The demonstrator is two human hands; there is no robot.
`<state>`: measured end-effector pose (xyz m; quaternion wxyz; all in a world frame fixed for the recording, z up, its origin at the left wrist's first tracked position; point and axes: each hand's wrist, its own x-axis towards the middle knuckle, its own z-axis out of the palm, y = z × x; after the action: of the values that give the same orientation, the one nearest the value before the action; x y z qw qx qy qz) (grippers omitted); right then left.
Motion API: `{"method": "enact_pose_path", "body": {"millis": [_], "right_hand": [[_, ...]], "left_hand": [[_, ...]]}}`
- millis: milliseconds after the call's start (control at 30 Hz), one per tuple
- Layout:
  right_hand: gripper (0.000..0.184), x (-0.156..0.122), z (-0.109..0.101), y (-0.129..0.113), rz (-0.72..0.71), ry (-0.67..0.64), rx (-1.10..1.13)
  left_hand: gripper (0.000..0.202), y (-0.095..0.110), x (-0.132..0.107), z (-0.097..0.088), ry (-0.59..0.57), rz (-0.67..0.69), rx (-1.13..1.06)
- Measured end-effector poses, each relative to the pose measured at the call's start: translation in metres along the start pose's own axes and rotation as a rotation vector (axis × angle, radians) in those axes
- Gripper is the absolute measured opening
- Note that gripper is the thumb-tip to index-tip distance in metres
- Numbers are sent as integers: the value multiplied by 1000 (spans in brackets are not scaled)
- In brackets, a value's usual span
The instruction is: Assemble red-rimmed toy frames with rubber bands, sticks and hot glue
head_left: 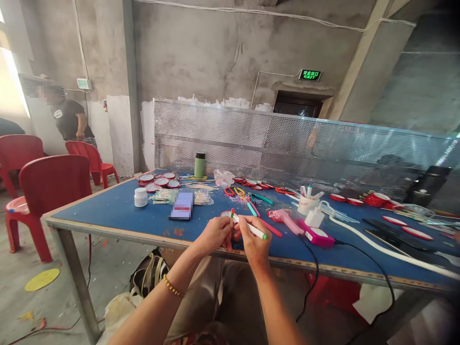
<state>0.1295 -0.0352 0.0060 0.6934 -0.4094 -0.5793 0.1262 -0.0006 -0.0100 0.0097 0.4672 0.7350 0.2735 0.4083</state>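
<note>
A: What spreads out in front of the person?
B: A blue tabletop (97, 211), with a perforated metal panel (212, 136) standing along its far side

A: And where are the hands?
B: Close together over the near edge, about midway along. The left hand (215, 233) is at the left, the right hand (257, 247) just beside it, fingertips nearly meeting

A: What lies around them?
B: A green bottle (199, 167) stands upright farther back. A pink handheld tool (286, 220) lies to the right of the right hand, and a phone (182, 207) is to the left of the left hand

A: How open is the right hand?
B: Hardly at all: its thumb and fingers pinch a white marker (256, 232) as one does in writing. The barrel slants across the hand, its green end pointing down and to the right, away from the left hand

A: And the left hand?
B: Its fingers are curled in, pinching a slim upright piece (232, 213) coloured orange-red and green. That piece stands between the two sets of fingertips; I cannot tell whether the marker touches it
</note>
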Motion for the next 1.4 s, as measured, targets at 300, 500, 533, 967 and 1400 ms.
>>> {"method": "enact_pose_path", "body": {"millis": [300,500,533,967,1400], "right_hand": [[23,0,1,-1,13,19,22],[22,1,1,-3,11,21,37],[22,1,1,-3,13,17,37],[22,1,-2,-5,17,133,97],[20,22,-68,3,-153,98,-112]], "left_hand": [[27,1,-1,0,6,11,12],[26,0,-1,0,10,14,8],[25,0,-1,0,10,12,10],[24,3,-2,0,3,-27,-104],[36,6,-7,-7,-29,-19,-275]]}}
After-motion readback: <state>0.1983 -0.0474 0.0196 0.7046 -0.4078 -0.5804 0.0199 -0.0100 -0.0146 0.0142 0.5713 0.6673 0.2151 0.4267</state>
